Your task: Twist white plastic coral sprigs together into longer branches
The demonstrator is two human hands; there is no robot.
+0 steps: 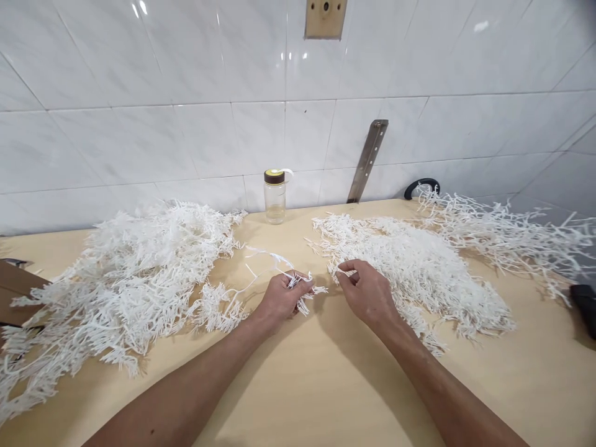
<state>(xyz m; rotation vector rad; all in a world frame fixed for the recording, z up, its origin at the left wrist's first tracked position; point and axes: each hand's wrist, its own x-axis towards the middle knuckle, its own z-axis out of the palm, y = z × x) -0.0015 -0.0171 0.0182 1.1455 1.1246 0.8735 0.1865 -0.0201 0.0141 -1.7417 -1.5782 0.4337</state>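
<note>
My left hand [282, 297] is closed around a small bunch of white branching sprigs [305, 304], which look like plastic. A longer bare stem [265, 253] trails from it up and to the left. My right hand [367, 288] has its thumb and forefinger pinched at the left edge of the right-hand heap of white sprigs [419, 261]. White tips show at those fingertips, though the piece itself is hard to separate from the heap. Left of my left hand spreads a larger, looser heap of white branching stems [153, 267].
Against the tiled wall [200, 143] stand a clear bottle [275, 202] with a dark and yellow-green lid and a metal strip [367, 162]. More white stems [507, 233] lie behind the right heap near a black curved handle [421, 185]. A black object [584, 307] sits far right, brown cardboard [18, 288] far left.
</note>
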